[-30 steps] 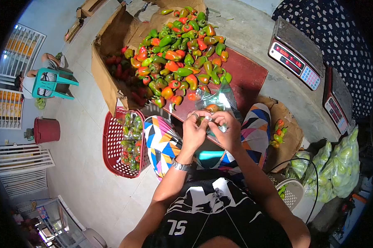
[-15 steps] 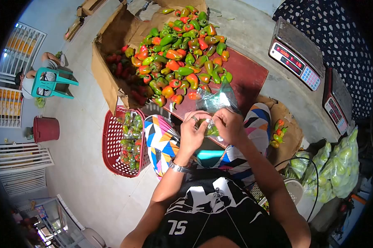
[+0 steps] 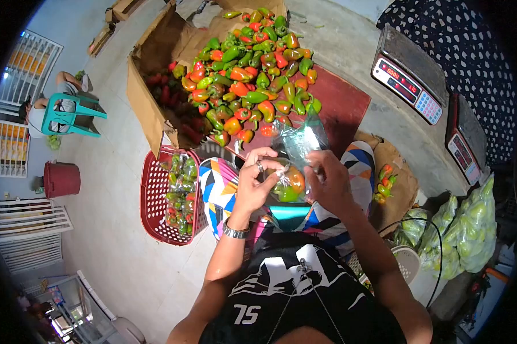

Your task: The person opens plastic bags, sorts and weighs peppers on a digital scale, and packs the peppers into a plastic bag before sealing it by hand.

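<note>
My left hand (image 3: pixel 257 182), with a ring and a metal watch on the wrist, is closed on the gathered neck of a clear plastic bag of peppers (image 3: pixel 288 186). Green and orange-red peppers show through the plastic. Just right of the bag is my right hand (image 3: pixel 329 180), its fingers bent and apart with nothing visible between them. Flat clear plastic bags (image 3: pixel 304 140) lie beyond both hands on the red tabletop (image 3: pixel 343 103). A large heap of loose red and green peppers (image 3: pixel 252 80) spreads over the tabletop from a cardboard box (image 3: pixel 146 86) on its side.
A red plastic basket (image 3: pixel 153 209) with bagged peppers stands at my left. Two digital scales (image 3: pixel 410 83) (image 3: pixel 465 140) sit at the right. Large bags of green produce (image 3: pixel 470 229) and a cardboard piece (image 3: pixel 404 183) with peppers lie right. Someone sits by a green chair (image 3: pixel 69 112).
My hands were together at the bag's neck; they have moved apart. The right hand has come away to the right, and the filled bag now shows hanging from my left hand.
</note>
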Demonstrator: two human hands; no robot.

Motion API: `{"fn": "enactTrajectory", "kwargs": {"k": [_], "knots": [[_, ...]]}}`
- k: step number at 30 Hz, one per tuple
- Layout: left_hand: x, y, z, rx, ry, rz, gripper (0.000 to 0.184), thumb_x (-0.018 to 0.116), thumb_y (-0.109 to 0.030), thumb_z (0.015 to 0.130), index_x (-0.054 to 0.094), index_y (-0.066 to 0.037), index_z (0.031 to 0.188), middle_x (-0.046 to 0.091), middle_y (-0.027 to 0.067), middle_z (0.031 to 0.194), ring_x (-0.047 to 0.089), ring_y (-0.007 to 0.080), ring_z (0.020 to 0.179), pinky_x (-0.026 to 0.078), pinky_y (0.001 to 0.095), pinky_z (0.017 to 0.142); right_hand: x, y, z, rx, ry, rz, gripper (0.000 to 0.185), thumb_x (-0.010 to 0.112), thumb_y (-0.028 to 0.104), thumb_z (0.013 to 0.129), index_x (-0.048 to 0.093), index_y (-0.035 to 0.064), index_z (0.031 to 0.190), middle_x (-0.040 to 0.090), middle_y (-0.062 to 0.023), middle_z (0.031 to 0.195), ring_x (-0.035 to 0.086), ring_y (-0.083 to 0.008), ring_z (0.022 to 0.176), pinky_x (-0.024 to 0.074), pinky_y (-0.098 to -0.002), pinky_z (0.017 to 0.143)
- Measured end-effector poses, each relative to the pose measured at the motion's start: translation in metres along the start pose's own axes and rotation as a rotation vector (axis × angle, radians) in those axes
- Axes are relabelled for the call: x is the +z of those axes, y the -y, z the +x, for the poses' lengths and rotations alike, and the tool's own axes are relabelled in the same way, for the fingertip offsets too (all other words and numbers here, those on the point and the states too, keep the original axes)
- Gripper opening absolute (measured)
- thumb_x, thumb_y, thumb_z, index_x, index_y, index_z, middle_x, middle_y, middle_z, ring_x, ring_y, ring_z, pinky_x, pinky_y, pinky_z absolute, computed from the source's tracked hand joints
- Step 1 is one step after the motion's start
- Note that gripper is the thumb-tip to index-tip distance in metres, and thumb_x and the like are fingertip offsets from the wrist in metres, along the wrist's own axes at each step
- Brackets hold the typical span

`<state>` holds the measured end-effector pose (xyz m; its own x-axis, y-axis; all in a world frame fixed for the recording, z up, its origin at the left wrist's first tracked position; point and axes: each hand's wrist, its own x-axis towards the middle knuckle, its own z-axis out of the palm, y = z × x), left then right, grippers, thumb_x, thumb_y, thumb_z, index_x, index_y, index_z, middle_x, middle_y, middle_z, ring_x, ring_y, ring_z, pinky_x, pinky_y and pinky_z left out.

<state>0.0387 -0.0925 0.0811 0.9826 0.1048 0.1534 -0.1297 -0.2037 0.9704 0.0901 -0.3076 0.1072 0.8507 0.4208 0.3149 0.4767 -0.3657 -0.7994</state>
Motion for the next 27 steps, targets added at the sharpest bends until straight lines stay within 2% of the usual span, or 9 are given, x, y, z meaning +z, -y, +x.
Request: {"fn": "enactTrajectory", "kwargs": {"k": [2, 6, 12, 15, 16, 18, 21, 24, 27], "knots": [[0.002, -0.010, 0.000, -0.014, 0.036, -0.027, 0.023, 0.078, 0.005, 0.077, 0.077, -0.004, 0.098, 0.063, 0.0097, 0.123, 0.059, 0.0266, 0.119, 0.044, 0.0370, 0.105, -0.003, 0.017, 0.010, -0.334, 0.015, -0.037, 0.031, 0.068, 0.008, 0.090, 0.068, 0.0083, 0.121, 0.070, -0.0081, 0.110, 0.064, -0.0265, 0.089, 0.0549, -0.0378, 0.079], [-0.003, -0.006, 0.006, -0.012, 0.114, -0.120, 0.021, 0.070, 0.007, 0.075, 0.073, -0.001, 0.095, 0.062, 0.0088, 0.122, 0.059, 0.0253, 0.118, 0.044, 0.0354, 0.103, -0.007, 0.010, 0.022, -0.519, 0.314, -0.243, 0.054, 0.068, 0.006, 0.081, 0.066, 0.0099, 0.134, 0.068, -0.0039, 0.126, 0.063, -0.0240, 0.106, 0.0544, -0.0365, 0.091], [-0.009, -0.013, 0.009, -0.054, 0.088, -0.071, 0.018, 0.074, 0.005, 0.082, 0.077, -0.002, 0.099, 0.065, 0.0100, 0.128, 0.059, 0.0244, 0.122, 0.044, 0.0363, 0.105, 0.000, 0.001, 0.033, -0.476, 0.252, -0.153, 0.032, 0.071, 0.006, 0.083, 0.073, 0.0043, 0.115, 0.073, -0.0053, 0.110, 0.066, -0.0224, 0.097, 0.0551, -0.0325, 0.086], [0.000, -0.012, 0.001, 0.000, -0.012, -0.004, 0.018, 0.078, 0.000, 0.086, 0.080, -0.005, 0.104, 0.067, 0.0107, 0.132, 0.060, 0.0250, 0.124, 0.045, 0.0388, 0.106, -0.002, 0.024, 0.034, 0.658, 0.382, 0.631, 0.013, 0.070, 0.005, 0.091, 0.073, 0.0027, 0.104, 0.073, -0.0071, 0.099, 0.067, -0.0195, 0.093, 0.0549, -0.0310, 0.083], [0.005, -0.009, -0.002, 0.027, -0.048, -0.022, 0.019, 0.079, -0.001, 0.086, 0.080, -0.007, 0.104, 0.067, 0.0103, 0.131, 0.061, 0.0259, 0.122, 0.046, 0.0388, 0.105, -0.003, 0.012, 0.036, 0.706, 0.450, 0.803, 0.007, 0.068, 0.007, 0.096, 0.070, 0.0016, 0.100, 0.069, -0.0080, 0.102, 0.066, -0.0155, 0.093, 0.0538, -0.0310, 0.081], [0.012, -0.014, -0.003, 0.090, -0.089, -0.055, 0.021, 0.079, -0.001, 0.085, 0.081, -0.008, 0.104, 0.068, 0.0098, 0.130, 0.062, 0.0264, 0.120, 0.046, 0.0399, 0.105, 0.002, -0.007, 0.026, 0.442, 0.419, 0.769, 0.008, 0.067, 0.009, 0.098, 0.069, 0.0012, 0.100, 0.065, -0.0081, 0.104, 0.066, -0.0158, 0.093, 0.0536, -0.0296, 0.081], [0.010, -0.021, 0.001, 0.183, -0.059, 0.040, 0.019, 0.077, -0.001, 0.084, 0.080, -0.006, 0.102, 0.067, 0.0101, 0.129, 0.061, 0.0260, 0.121, 0.046, 0.0390, 0.105, 0.011, -0.015, 0.015, 0.500, 0.407, 1.021, 0.014, 0.068, 0.010, 0.097, 0.068, 0.0016, 0.108, 0.061, -0.0070, 0.107, 0.067, -0.0168, 0.093, 0.0532, -0.0280, 0.081], [0.008, -0.019, 0.002, 0.127, -0.040, 0.044, 0.017, 0.073, 0.001, 0.083, 0.078, -0.004, 0.099, 0.064, 0.0106, 0.128, 0.060, 0.0254, 0.121, 0.045, 0.0371, 0.104, -0.004, -0.003, 0.019, 0.536, 0.430, 0.791, 0.018, 0.069, 0.011, 0.097, 0.067, 0.0028, 0.113, 0.063, -0.0068, 0.108, 0.067, -0.0170, 0.093, 0.0534, -0.0301, 0.082], [0.005, -0.013, 0.003, -0.015, -0.010, -0.077, 0.017, 0.070, 0.002, 0.081, 0.076, -0.002, 0.097, 0.060, 0.0105, 0.126, 0.059, 0.0249, 0.122, 0.044, 0.0350, 0.104, -0.013, 0.019, 0.021, 0.009, 0.184, 0.328, 0.023, 0.070, 0.007, 0.094, 0.067, 0.0027, 0.116, 0.066, -0.0076, 0.105, 0.068, -0.0215, 0.092, 0.0550, -0.0344, 0.082]]}}
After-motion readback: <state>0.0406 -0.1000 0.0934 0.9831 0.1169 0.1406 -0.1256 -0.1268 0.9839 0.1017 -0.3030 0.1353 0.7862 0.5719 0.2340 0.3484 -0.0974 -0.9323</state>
